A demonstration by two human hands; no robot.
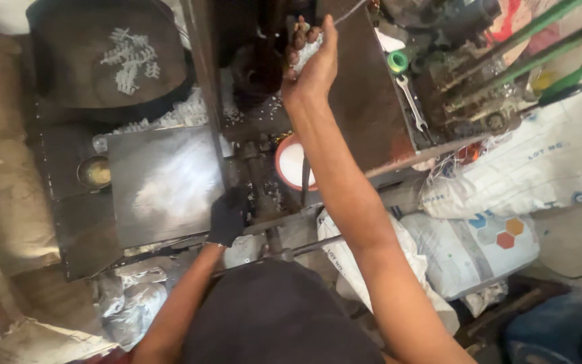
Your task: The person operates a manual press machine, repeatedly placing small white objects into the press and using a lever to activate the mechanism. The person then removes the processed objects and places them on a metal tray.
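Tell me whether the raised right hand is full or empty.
Full: the right hand is cupped around a clump of small white pieces showing between its fingers.

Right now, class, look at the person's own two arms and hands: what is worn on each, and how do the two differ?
The left hand wears a black glove that covers it up to the wrist, and the forearm above it is bare, with no sleeve. The right hand has no glove, and its arm is bare along its whole visible length. No watch, band or ring shows on either.

Right hand [312, 59] cupping white granules [302, 48] over machine; gloved left hand [228, 217] on lever [284, 220].
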